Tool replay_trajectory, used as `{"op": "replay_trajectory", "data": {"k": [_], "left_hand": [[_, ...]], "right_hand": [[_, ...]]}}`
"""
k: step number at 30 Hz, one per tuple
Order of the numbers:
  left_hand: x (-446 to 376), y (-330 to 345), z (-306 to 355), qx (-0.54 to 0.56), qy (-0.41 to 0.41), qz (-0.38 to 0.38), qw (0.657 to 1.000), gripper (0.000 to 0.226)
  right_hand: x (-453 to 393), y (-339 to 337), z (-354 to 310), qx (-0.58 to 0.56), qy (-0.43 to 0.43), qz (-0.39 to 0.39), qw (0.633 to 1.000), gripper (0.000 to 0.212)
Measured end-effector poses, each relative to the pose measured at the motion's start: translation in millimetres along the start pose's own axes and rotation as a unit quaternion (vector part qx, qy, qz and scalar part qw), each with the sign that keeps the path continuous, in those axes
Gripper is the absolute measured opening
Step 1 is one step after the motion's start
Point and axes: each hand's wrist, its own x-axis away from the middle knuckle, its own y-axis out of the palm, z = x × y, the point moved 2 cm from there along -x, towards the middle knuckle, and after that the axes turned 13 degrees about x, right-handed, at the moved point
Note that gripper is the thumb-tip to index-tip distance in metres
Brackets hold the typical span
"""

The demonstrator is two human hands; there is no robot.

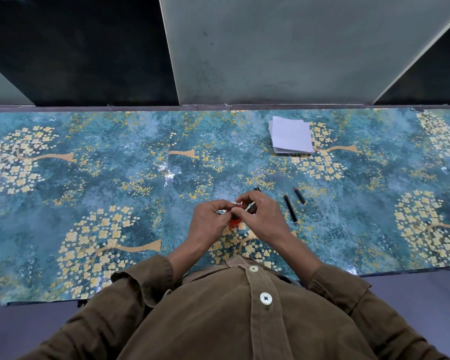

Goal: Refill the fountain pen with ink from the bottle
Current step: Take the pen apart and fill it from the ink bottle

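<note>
A small ink bottle (234,222) with red-orange ink stands on the table in front of me, mostly hidden by my hands. My left hand (210,222) grips it from the left. The fingers of my right hand (264,216) pinch at its top, where the cap sits; the cap itself is hidden. To the right, apart from my hands, lie two pen parts: a long black barrel (290,209) and a shorter black piece with a red tip (299,195). A black end of another pen part (257,189) shows just beyond my right hand.
The table wears a glossy blue cover with yellow flowering trees (102,178). A stack of white paper sheets (291,135) lies at the far right near the back edge. Grey and dark wall panels rise behind the table.
</note>
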Motion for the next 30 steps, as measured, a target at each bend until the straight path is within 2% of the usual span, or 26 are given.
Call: {"op": "replay_trajectory", "data": {"k": [4,12,20,26,30], "left_hand": [[-0.2,-0.1,-1.2,0.009,0.004,0.000,1.000,0.010],[0.1,0.1,-1.8,-0.001,-0.005,0.000,1.000,0.020],[0.8,0.7,1.6,0.007,0.005,-0.002,1.000,0.011],[1.2,0.3,0.1,-0.010,0.011,0.002,1.000,0.014],[0.9,0.6,-0.1,-0.009,0.009,-0.001,1.000,0.014]], "right_hand": [[1.2,-0.5,-0.3,0.002,-0.003,0.002,1.000,0.005],[-1.8,2.5,0.0,0.040,0.018,0.019,0.999,0.021],[1.1,-0.6,0.7,0.000,0.004,0.001,1.000,0.003],[-1.3,-0.7,-1.3,0.038,0.024,0.015,0.999,0.020],[0.9,-0.3,-0.3,0.014,0.023,0.018,0.999,0.013]]}}
